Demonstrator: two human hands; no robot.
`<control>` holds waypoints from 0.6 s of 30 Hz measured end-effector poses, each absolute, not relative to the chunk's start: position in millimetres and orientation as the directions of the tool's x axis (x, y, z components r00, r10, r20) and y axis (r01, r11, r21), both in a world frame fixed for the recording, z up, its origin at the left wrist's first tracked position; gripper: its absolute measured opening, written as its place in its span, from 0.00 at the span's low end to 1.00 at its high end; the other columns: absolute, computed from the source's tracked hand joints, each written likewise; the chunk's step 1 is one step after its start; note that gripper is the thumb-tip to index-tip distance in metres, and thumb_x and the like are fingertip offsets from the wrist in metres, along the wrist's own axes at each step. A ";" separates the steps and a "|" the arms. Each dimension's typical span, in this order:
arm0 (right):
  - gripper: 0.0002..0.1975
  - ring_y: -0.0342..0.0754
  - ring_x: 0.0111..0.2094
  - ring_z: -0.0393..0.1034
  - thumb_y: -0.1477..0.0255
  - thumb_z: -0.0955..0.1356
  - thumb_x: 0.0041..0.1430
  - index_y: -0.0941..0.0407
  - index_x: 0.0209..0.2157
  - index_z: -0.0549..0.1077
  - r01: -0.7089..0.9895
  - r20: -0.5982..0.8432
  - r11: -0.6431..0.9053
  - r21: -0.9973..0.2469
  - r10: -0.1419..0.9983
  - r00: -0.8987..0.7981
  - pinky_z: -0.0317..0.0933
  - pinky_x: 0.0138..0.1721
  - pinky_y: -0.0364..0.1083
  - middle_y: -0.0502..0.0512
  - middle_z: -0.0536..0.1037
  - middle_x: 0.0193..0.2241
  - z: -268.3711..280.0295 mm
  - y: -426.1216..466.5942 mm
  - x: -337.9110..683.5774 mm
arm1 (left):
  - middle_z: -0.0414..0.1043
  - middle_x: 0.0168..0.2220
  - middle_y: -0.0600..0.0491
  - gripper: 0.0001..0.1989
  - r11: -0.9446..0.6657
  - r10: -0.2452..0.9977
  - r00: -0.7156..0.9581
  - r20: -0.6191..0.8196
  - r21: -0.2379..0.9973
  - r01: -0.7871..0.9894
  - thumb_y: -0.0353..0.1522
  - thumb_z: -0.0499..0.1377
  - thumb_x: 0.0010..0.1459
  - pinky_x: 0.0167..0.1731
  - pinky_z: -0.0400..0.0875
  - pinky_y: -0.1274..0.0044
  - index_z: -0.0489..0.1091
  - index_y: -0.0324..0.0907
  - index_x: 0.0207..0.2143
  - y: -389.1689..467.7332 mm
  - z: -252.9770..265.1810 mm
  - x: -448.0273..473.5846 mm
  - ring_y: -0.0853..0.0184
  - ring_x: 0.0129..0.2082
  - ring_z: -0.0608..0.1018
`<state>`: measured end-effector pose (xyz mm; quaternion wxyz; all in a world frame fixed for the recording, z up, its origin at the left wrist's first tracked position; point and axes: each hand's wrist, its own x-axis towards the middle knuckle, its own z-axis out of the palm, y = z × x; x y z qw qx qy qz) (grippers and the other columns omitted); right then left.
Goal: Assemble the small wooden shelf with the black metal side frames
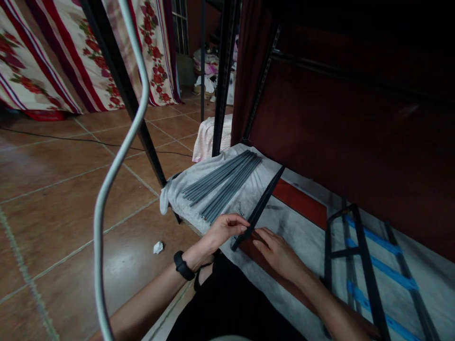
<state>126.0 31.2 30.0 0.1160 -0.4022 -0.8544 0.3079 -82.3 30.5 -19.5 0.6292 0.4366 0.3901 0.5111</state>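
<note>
A slim black metal bar point(265, 199) lies at a slant on the light grey cloth point(227, 156), its near end between my hands. My left hand point(227, 228), with a black band on the wrist, pinches at the bar's left edge with thumb and fingers. From the other side, my right hand point(275, 246) has its thumb and forefinger drawn together at the bar; whatever sits between those fingertips is too small to make out. Small screws point(241, 209) lie just beyond my left fingers. A fanned bundle of grey metal rods point(227, 182) rests to the left of the bar.
Black frame with blue strips point(355, 255) stands at the right. A pale curved tube point(103, 203) crosses the left foreground. Black uprights point(122, 90) rise around the cloth-covered shelf. Crumpled white paper point(158, 247) and a thin cable point(71, 138) lie on the tiled floor.
</note>
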 end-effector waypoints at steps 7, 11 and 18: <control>0.15 0.51 0.50 0.72 0.70 0.59 0.69 0.52 0.53 0.69 0.662 -0.049 0.501 -0.558 0.776 -0.629 0.64 0.55 0.52 0.56 0.76 0.49 29.2 28.0 126.7 | 0.73 0.26 0.55 0.17 0.126 0.990 0.106 -0.098 0.945 -0.302 0.41 0.71 0.47 0.29 0.65 0.79 0.77 0.38 0.35 28.4 -26.3 -79.5 0.73 0.25 0.71; 0.15 0.50 0.50 0.72 0.70 0.59 0.69 0.52 0.53 0.69 0.665 -0.052 0.504 -0.551 0.775 -0.630 0.65 0.53 0.51 0.56 0.76 0.49 27.7 27.7 126.4 | 0.75 0.27 0.54 0.16 0.089 0.993 0.095 -0.066 0.957 -0.275 0.42 0.70 0.48 0.30 0.66 0.79 0.78 0.38 0.33 28.8 -28.3 -76.5 0.72 0.26 0.72; 0.14 0.49 0.50 0.72 0.71 0.59 0.68 0.52 0.51 0.69 0.664 -0.055 0.500 -0.556 0.775 -0.630 0.65 0.53 0.50 0.56 0.75 0.50 28.4 28.4 124.9 | 0.78 0.32 0.52 0.15 0.077 0.984 0.175 -0.026 0.952 -0.296 0.39 0.69 0.51 0.36 0.68 0.78 0.79 0.40 0.39 24.6 -30.2 -84.3 0.70 0.31 0.75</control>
